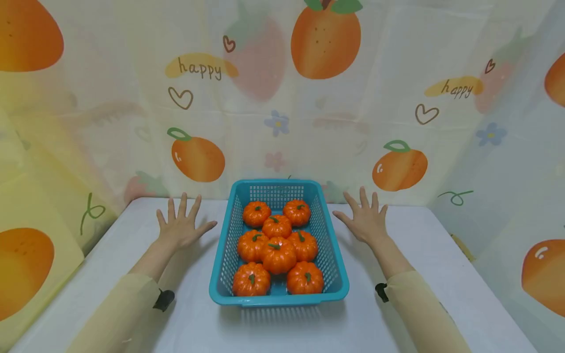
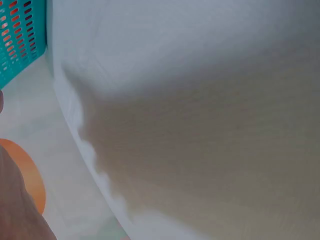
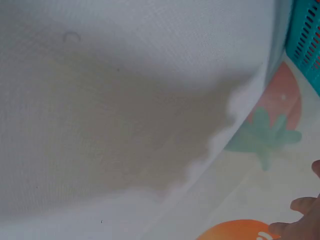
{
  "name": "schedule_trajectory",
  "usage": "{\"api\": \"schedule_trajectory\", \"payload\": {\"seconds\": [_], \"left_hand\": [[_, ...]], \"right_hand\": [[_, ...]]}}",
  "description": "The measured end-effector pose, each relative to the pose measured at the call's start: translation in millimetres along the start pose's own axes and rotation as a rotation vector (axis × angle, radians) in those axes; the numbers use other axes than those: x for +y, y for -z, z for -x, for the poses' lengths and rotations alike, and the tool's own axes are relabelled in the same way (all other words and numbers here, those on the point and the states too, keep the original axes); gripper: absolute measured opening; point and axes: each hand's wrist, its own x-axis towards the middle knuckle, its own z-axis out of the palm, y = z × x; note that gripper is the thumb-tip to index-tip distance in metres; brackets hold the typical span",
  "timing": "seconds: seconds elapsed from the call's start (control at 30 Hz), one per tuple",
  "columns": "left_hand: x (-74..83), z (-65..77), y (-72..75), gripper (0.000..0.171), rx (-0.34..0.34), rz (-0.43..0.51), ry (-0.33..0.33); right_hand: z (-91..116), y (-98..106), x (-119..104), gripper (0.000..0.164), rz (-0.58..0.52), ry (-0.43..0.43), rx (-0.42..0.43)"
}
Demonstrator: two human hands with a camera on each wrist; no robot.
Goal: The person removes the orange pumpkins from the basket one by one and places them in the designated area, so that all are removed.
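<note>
1. So the landmark here is the turquoise plastic basket (image 1: pixel 282 299), sitting on the white-covered table (image 1: pixel 282 336). Everything below is relative to that.
2. Inside the basket are eight glossy orange mini pumpkins (image 1: pixel 279 256) with green stems. Two are at its far end, two at its near end, and the other four are bunched in between.
3. Left hand (image 1: pixel 180 229): just left of the basket, back of the hand up, fingers spread wide, holding nothing. The thumb points towards the basket wall but doesn't touch it.
4. Right hand (image 1: pixel 367 221): pretty much the mirror image, right of the basket, fingers fanned wide, nothing in it. Both wrist views show a broad shadow on the cloth beside the basket, so I'd guess the hands are hovering.
5. Behind the basket hangs a fruit-print curtain (image 1: pixel 344 147).
6. Which step is this? My read: a ready pose, with no pumpkin or basket contact made yet.
7. As I see it, any move on the pumpkins calls for bringing a hand inward over the basket rim and curling the fingers round one; handling the basket itself calls for gripping its sides.
</note>
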Motion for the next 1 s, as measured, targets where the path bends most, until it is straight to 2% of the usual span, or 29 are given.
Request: {"api": "schedule_trajectory", "payload": {"seconds": [0.23, 0.33, 0.4, 0.57, 0.63, 0.73, 0.83, 1.0], "left_hand": [[9.6, -1.3, 7.8, 0.094, 0.03, 0.036, -0.027], [20.0, -1.3, 10.8, 0.09, 0.049, 0.078, -0.06], [27.8, -2.0, 12.3, 0.086, 0.053, 0.12, -0.082], [44.9, -7.4, 15.8, 0.078, 0.014, 0.316, -0.127], [49.0, -9.8, 16.9, 0.076, -0.045, 0.442, -0.124], [53.1, -13.2, 17.7, 0.073, -0.153, 0.634, -0.089], [56.1, -14.8, 17.9, 0.071, -0.249, 0.787, -0.05], [59.6, -16.7, 17.8, 0.07, -0.304, 0.923, -0.017]], "right_hand": [[-4.0, 7.2, -1.3, 0.079, -0.044, 0.005, 0.033], [-5.8, 12.5, -6.2, 0.077, -0.117, 0.008, 0.056], [-7.1, 17.1, -11.4, 0.076, -0.208, 0.006, 0.064], [-12.6, 30.8, -31.6, 0.071, -0.482, 0.032, 0.07], [-15.3, 36.6, -41.6, 0.068, -0.564, 0.057, 0.059], [-16.6, 45.1, -57.1, 0.065, -0.672, 0.083, -0.001], [-14.6, 52.0, -71.0, 0.064, -0.757, 0.104, -0.104], [-10.5, 52.9, -87.9, 0.066, -0.831, 0.18, -0.283]]}}
